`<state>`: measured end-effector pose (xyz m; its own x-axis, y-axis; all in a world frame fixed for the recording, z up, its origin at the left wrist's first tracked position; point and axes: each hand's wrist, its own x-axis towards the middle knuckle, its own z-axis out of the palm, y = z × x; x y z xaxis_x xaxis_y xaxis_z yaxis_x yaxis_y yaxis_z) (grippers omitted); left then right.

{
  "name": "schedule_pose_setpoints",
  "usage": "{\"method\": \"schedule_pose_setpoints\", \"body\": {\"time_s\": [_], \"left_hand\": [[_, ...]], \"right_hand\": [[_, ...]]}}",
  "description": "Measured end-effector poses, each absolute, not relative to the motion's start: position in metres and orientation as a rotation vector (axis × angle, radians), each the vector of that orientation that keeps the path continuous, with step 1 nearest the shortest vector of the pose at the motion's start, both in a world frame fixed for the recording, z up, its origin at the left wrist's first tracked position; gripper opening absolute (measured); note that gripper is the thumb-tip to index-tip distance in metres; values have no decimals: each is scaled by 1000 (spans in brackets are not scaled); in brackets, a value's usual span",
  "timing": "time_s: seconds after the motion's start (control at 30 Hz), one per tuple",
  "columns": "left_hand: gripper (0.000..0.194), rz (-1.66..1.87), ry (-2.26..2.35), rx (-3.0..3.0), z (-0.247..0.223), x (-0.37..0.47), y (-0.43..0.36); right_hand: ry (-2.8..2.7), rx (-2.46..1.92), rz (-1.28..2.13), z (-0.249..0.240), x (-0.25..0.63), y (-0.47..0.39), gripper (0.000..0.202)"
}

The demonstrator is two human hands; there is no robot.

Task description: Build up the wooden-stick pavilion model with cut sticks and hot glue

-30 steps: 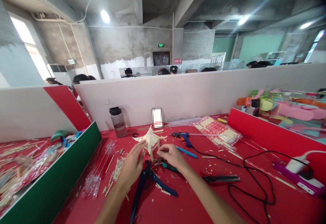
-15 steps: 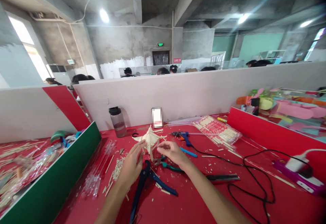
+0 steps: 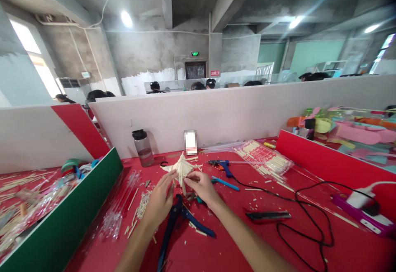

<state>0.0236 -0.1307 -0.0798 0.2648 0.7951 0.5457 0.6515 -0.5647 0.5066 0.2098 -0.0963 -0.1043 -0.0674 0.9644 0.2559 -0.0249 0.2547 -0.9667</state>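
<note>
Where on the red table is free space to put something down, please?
Bare red table lies between the right forearm and the black cable. It is crowded around the stick model and both hands, left hand and right hand, with cutters and scraps.

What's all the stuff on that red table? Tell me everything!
stick model: 1, pale wood, table middle, between both hands
bottle: 1, clear with black cap, by back wall
glue gun: 1, blue, right of model
stick bag: 1, clear, back right
cutters: 1, dark blue, below hands
pen: 1, blue, beside right hand
cable: 1, black, right side
power strip: 1, purple, far right
table: 1, red
left hand: 1, touching model
right hand: 1, fingers pinching model
</note>
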Motion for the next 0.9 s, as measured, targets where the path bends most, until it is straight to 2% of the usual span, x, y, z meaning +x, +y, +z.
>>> {"method": "schedule_pose_setpoints", "body": {"time_s": [0.33,0.63,0.9], "left_hand": [[39,1209,1349,2373,-81,23,-128],[41,1194,1358,2386,-82,23,-128],[41,1187,1366,2381,-81,23,-130]], "right_hand": [[-1309,-1044,1115,-101,204,-98,22],[-1271,-1121,1142,-109,215,-95,8],[-1268,-1078,1277,-97,219,-102,16]]}}
